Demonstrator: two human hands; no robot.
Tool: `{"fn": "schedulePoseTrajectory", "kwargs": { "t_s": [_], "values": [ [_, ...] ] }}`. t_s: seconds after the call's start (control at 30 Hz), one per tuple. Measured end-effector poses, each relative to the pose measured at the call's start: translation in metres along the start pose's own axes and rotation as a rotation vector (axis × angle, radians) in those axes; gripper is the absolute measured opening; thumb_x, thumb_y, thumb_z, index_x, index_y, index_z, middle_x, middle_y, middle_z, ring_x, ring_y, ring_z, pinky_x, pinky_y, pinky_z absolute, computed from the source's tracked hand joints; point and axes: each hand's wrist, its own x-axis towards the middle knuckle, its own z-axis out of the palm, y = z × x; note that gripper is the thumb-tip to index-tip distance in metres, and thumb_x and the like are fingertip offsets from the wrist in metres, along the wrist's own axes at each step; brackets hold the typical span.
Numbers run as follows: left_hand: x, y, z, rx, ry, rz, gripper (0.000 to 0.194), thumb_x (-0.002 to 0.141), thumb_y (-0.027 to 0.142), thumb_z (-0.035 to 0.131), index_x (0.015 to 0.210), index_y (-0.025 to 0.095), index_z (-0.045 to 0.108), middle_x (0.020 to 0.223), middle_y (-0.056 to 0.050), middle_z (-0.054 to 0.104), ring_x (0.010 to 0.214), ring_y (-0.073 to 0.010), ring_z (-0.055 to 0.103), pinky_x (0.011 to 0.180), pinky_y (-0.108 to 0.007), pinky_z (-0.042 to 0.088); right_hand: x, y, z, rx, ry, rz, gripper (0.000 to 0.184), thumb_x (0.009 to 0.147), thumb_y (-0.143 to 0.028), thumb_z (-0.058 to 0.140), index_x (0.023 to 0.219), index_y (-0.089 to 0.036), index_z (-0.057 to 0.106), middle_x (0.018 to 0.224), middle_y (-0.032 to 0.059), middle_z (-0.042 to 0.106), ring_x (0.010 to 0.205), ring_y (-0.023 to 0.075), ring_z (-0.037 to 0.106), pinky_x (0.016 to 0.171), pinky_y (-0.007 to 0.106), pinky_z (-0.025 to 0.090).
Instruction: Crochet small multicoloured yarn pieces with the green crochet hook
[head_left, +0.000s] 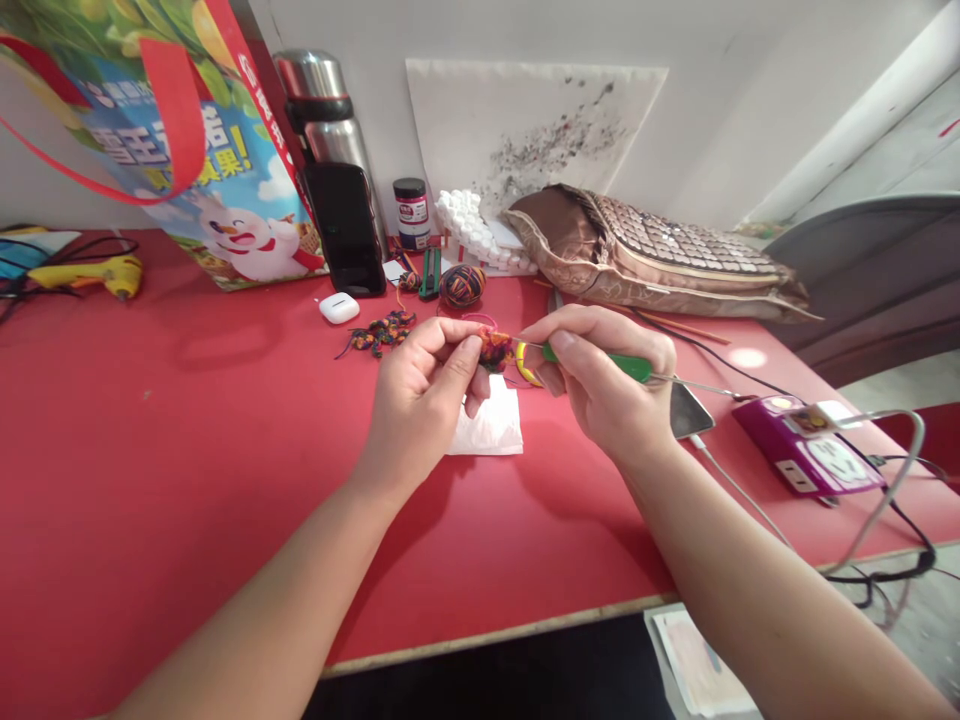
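Note:
My left hand (pixel 424 390) is closed, pinching a small multicoloured crochet piece (pixel 496 350) in orange, red and dark yarn between thumb and fingers. In my right hand (pixel 615 400) is a crochet hook (pixel 628 367) with a green handle, its thin metal shaft pointing left to the yarn piece. Whether the tip is through a stitch is too small to tell. A yellow ring-shaped thing (pixel 525 368) shows by the right fingertips. Below the hands lies a folded white tissue (pixel 499 425). Behind them sits a multicoloured yarn ball (pixel 463 286).
Crocheted bits (pixel 382 333) and a white earbud case (pixel 339 308) lie left of the hands. Behind stand a black phone (pixel 345 230), a steel flask (pixel 330 130) and a bag (pixel 225 150). A purple power strip (pixel 806 450) with cables and another phone (pixel 690 410) lie right.

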Motion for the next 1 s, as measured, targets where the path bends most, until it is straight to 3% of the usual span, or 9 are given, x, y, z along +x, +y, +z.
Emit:
{"fn": "schedulePoseTrajectory", "kwargs": {
  "t_s": [1.0],
  "values": [
    [-0.0008,0.0009,0.0011,-0.039,0.013,-0.053,0.012,0.095,0.029,0.08,0.092,0.02,0.074,0.06,0.003,0.064,0.051,-0.0098,0.053,0.05,-0.024,0.04,-0.0004,0.0031,-0.001,0.01,-0.017,-0.021,0.02,0.101,-0.021,0.069,0.098,-0.022,0.089,0.077,0.0024,0.073,0.062,0.013,0.062,0.054,0.028,0.049]
  ]
}}
